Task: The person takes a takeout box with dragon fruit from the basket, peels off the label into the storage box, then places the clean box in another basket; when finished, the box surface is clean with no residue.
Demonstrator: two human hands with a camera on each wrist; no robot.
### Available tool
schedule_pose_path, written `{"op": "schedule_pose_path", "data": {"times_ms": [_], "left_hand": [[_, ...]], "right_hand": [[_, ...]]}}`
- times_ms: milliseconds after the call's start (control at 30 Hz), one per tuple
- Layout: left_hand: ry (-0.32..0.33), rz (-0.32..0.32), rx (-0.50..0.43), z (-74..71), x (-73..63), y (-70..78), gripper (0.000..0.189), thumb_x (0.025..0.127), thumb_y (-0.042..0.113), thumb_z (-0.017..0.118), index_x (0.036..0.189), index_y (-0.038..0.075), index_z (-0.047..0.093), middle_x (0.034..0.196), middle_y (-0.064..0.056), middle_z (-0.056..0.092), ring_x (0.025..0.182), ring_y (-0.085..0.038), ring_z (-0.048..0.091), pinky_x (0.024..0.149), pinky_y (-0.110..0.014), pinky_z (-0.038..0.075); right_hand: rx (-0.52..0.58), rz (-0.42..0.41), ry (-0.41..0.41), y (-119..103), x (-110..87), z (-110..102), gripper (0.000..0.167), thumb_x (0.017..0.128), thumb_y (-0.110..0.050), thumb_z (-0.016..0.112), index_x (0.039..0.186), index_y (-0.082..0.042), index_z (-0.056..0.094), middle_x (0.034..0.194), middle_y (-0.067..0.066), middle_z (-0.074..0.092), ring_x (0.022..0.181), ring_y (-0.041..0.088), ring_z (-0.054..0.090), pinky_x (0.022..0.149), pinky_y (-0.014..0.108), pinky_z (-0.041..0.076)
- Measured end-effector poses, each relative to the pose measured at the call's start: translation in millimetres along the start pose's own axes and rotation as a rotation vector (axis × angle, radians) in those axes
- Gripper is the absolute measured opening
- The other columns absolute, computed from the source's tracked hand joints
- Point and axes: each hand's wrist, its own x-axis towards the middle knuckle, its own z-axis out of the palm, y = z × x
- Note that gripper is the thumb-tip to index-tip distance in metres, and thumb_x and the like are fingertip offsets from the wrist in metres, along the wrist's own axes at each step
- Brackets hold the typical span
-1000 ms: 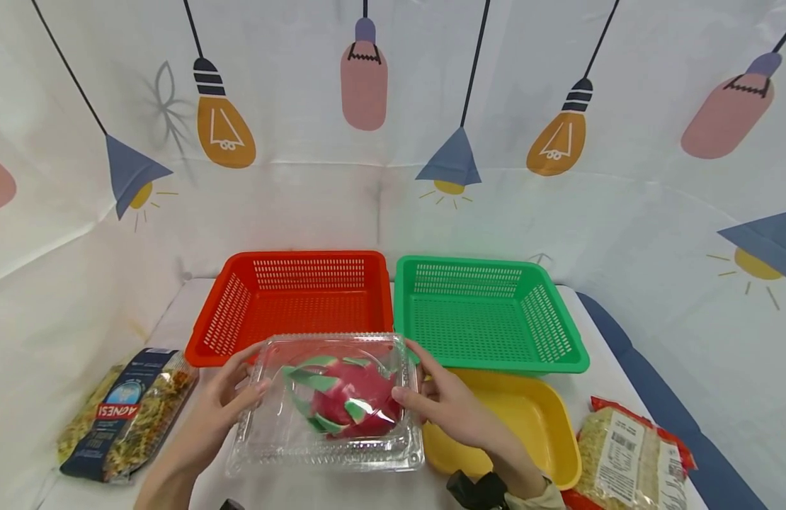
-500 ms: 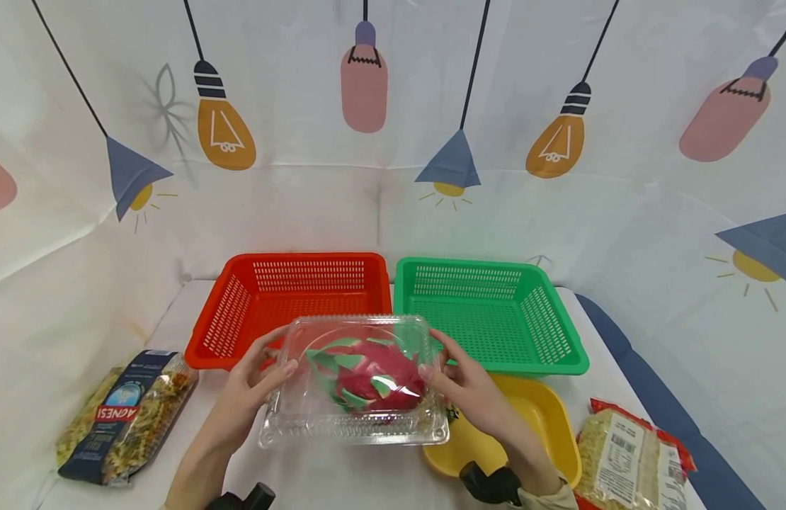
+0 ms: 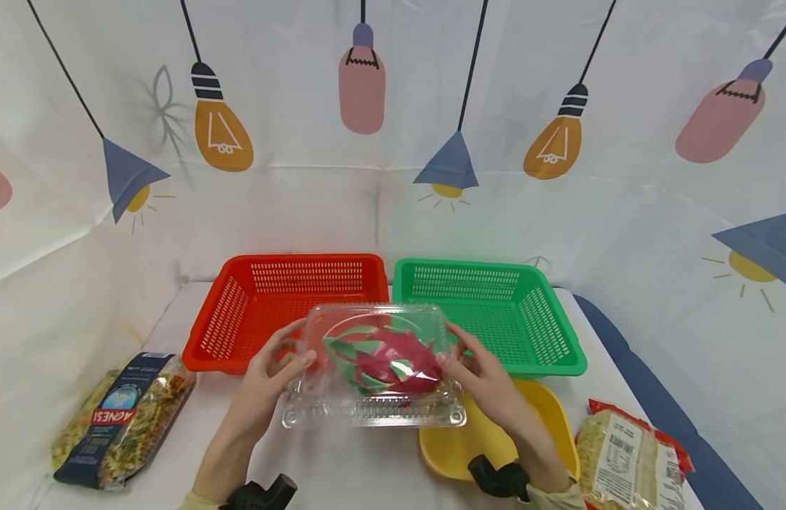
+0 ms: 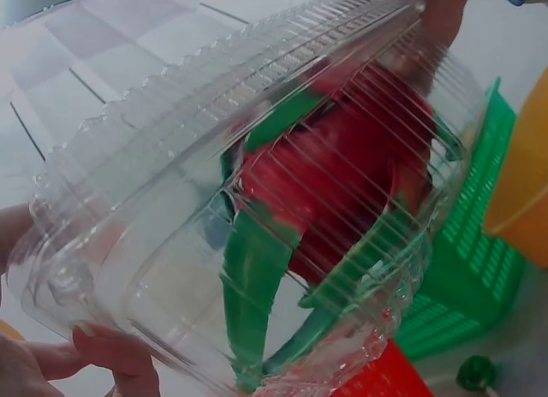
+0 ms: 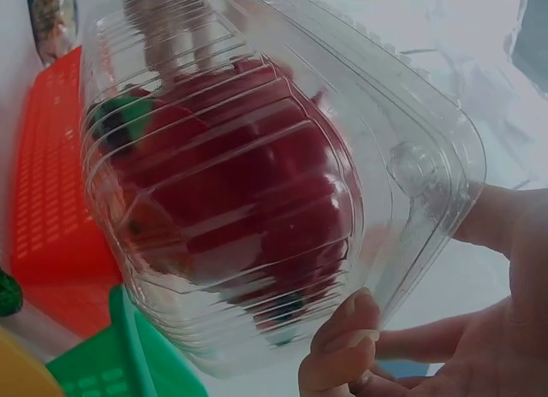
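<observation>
Between my two hands is a clear plastic clamshell box (image 3: 310,404) with a dragon fruit (image 3: 399,361) inside, red with green scales. My left hand (image 3: 255,393) grips the box's left end, thumb on top and fingers beneath. At the opposite end my right hand (image 3: 495,393) grips it the same way. The box overlaps the front of the red and green baskets in the head view. From below, the left wrist view shows the fruit's long green scales (image 4: 253,286) through the ribbed plastic. Right-hand fingertips (image 5: 342,363) press the box's underside in the right wrist view.
A red basket (image 3: 240,262) and a green basket (image 3: 469,265) stand side by side at the back. A yellow basin (image 3: 444,453) sits in front of the green one. A pasta bag (image 3: 122,418) lies left, a red-edged grain bag (image 3: 629,453) right. A small dark green thing (image 4: 475,374) shows near the baskets.
Both hands have carried the box with the dragon fruit to the right and farther from me, toward the baskets. The grip at both ends is unchanged.
</observation>
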Motion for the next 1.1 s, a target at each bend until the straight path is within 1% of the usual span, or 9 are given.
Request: {"op": "schedule_pose_path", "data": {"times_ms": [167, 333, 500, 567, 633, 733, 867, 1000, 1100], "left_hand": [[0.013, 0.003, -0.035, 9.5, 3.6, -0.1, 0.051, 0.099, 0.017, 0.061, 0.147, 0.016, 0.045, 0.117, -0.010, 0.052, 0.095, -0.016, 0.062, 0.081, -0.029, 0.055], [0.014, 0.007, -0.073, 19.3, 6.6, -0.2, 0.051, 0.098, 0.015, 0.062, 0.147, 0.013, 0.047, 0.122, -0.012, 0.052, 0.091, -0.015, 0.061, 0.078, -0.027, 0.055], [0.020, 0.006, -0.073, 29.8, 10.5, -0.5, 0.051, 0.097, 0.014, 0.063, 0.146, 0.014, 0.048, 0.126, -0.013, 0.052, 0.088, -0.015, 0.060, 0.075, -0.025, 0.052], [0.019, 0.004, -0.069, 34.1, 12.6, -0.8, 0.051, 0.097, 0.015, 0.064, 0.146, 0.014, 0.049, 0.121, -0.012, 0.055, 0.087, -0.016, 0.059, 0.074, -0.025, 0.051], [0.011, -0.001, -0.066, 37.9, 14.8, -1.5, 0.052, 0.096, 0.016, 0.064, 0.146, 0.014, 0.049, 0.113, -0.012, 0.059, 0.086, -0.016, 0.059, 0.075, -0.026, 0.051], [0.003, -0.005, -0.068, 43.1, 18.2, -2.8, 0.052, 0.096, 0.016, 0.065, 0.146, 0.015, 0.049, 0.102, -0.008, 0.061, 0.085, -0.017, 0.059, 0.075, -0.026, 0.052], [-0.001, -0.007, -0.074, 49.3, 21.7, -4.6, 0.053, 0.096, 0.017, 0.065, 0.146, 0.015, 0.049, 0.101, -0.008, 0.060, 0.087, -0.019, 0.059, 0.075, -0.027, 0.052], [-0.001, -0.002, -0.079, 55.7, 25.2, -5.8, 0.054, 0.096, 0.018, 0.065, 0.147, 0.016, 0.049, 0.099, -0.009, 0.061, 0.089, -0.020, 0.058, 0.077, -0.028, 0.051], [0.001, -0.003, -0.087, 61.0, 28.2, -5.3, 0.054, 0.096, 0.018, 0.065, 0.147, 0.017, 0.049, 0.098, -0.009, 0.061, 0.088, -0.020, 0.058, 0.076, -0.028, 0.052]], "right_hand": [[-0.026, -0.001, 0.058, 0.6, -1.2, -6.3, 0.055, 0.102, -0.025, 0.057, 0.152, -0.010, 0.038, 0.099, 0.012, 0.048, 0.082, 0.019, 0.056, 0.065, 0.026, 0.043], [-0.016, 0.003, 0.112, 2.0, -0.3, -12.1, 0.053, 0.103, -0.026, 0.055, 0.152, -0.010, 0.039, 0.103, 0.011, 0.046, 0.096, 0.025, 0.056, 0.076, 0.027, 0.044], [-0.015, 0.008, 0.156, 5.7, -0.5, -18.3, 0.052, 0.104, -0.026, 0.053, 0.151, -0.010, 0.040, 0.105, 0.011, 0.045, 0.102, 0.027, 0.054, 0.083, 0.030, 0.044], [-0.023, 0.010, 0.173, 7.4, -0.7, -21.2, 0.051, 0.104, -0.026, 0.052, 0.151, -0.010, 0.041, 0.106, 0.011, 0.045, 0.102, 0.027, 0.053, 0.082, 0.031, 0.043], [-0.028, 0.012, 0.186, 8.9, -0.9, -24.2, 0.050, 0.104, -0.026, 0.052, 0.151, -0.010, 0.041, 0.108, 0.011, 0.045, 0.102, 0.027, 0.052, 0.082, 0.032, 0.043], [-0.033, 0.016, 0.196, 10.6, -0.4, -28.2, 0.050, 0.105, -0.027, 0.051, 0.151, -0.010, 0.042, 0.111, 0.011, 0.045, 0.101, 0.026, 0.049, 0.081, 0.033, 0.043], [-0.040, 0.025, 0.209, 11.1, -0.1, -32.0, 0.050, 0.105, -0.027, 0.050, 0.152, -0.011, 0.041, 0.115, 0.012, 0.047, 0.104, 0.025, 0.047, 0.082, 0.033, 0.044], [-0.055, 0.012, 0.220, 12.6, -1.0, -36.0, 0.050, 0.106, -0.028, 0.049, 0.152, -0.010, 0.041, 0.119, 0.013, 0.048, 0.108, 0.027, 0.045, 0.083, 0.032, 0.045], [-0.062, -0.004, 0.218, 13.8, -2.2, -40.5, 0.050, 0.106, -0.027, 0.048, 0.152, -0.009, 0.040, 0.123, 0.014, 0.048, 0.115, 0.029, 0.046, 0.086, 0.031, 0.046]]}}
